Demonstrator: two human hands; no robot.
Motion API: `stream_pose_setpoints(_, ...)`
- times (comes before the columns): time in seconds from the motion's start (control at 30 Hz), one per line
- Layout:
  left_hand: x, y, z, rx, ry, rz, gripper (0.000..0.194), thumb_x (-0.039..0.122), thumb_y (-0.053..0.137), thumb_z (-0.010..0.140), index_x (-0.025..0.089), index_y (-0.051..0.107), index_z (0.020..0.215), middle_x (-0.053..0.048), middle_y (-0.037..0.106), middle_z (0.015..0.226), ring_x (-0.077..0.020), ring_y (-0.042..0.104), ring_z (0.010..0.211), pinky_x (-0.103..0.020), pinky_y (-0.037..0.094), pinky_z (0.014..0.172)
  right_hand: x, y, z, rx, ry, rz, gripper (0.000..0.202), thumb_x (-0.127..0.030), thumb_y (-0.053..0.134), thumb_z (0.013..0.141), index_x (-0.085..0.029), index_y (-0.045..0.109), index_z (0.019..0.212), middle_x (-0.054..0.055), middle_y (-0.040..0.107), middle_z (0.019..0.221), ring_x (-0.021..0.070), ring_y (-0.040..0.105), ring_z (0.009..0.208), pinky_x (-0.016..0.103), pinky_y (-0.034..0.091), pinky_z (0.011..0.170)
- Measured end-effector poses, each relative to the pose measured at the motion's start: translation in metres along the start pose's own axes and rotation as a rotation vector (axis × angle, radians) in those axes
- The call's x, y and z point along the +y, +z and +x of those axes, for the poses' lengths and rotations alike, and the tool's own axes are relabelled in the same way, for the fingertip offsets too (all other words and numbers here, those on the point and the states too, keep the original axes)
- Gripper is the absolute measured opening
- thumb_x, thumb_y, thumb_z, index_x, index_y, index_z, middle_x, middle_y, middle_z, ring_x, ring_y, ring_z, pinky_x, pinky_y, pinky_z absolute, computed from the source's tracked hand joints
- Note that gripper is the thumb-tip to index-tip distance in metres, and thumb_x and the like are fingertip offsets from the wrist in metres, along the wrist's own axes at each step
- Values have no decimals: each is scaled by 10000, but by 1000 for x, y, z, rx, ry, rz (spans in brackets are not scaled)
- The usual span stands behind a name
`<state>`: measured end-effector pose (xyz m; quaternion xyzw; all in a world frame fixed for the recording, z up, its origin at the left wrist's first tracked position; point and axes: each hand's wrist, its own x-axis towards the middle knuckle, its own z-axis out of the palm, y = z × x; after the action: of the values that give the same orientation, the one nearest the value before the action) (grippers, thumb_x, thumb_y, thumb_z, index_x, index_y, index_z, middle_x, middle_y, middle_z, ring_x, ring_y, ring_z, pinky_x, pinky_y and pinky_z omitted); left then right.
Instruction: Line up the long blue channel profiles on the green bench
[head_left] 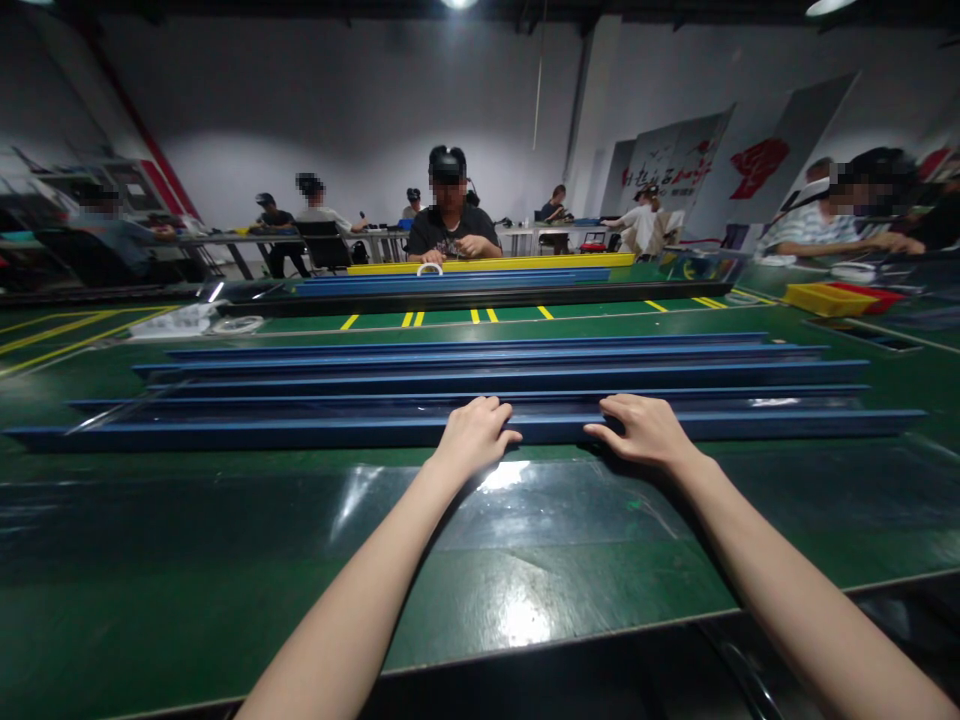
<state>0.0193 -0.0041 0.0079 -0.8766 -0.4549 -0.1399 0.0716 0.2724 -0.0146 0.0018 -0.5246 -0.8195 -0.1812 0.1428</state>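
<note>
My left hand (478, 437) and my right hand (643, 428) both grip the nearest long blue channel strip (300, 434), one on each side of its middle. On each hand the fingers curl over the strip's front wall while the thumb lies along its near face. The strip rests on the green table and spans nearly the whole view. Clear plastic shows glossy inside it. More blue strips (510, 372) lie parallel just behind. Between my forearms and beyond them, a wide clear plastic sheet (555, 510) lies flat on the table.
Across the table (442, 625), a black strip (480, 298), several blue strips (457, 280) and a yellow strip (495, 263) lie before a seated person (450, 215). Yellow bins (825, 299) and a red bin (877, 300) stand at right. A white bundle (174, 321) lies left.
</note>
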Motion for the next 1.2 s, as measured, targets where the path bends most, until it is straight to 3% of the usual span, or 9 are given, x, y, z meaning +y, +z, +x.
stream_pose_setpoints(1.2, -2, 3, 1, 21, 31, 39, 212, 393, 484, 805, 191, 539, 840, -27, 559, 844, -179, 511, 844, -255, 419, 637, 0, -1, 0, -16, 14, -1, 379, -504, 368, 791, -187, 515, 645, 45, 598, 708, 163, 546, 661, 244, 282, 544)
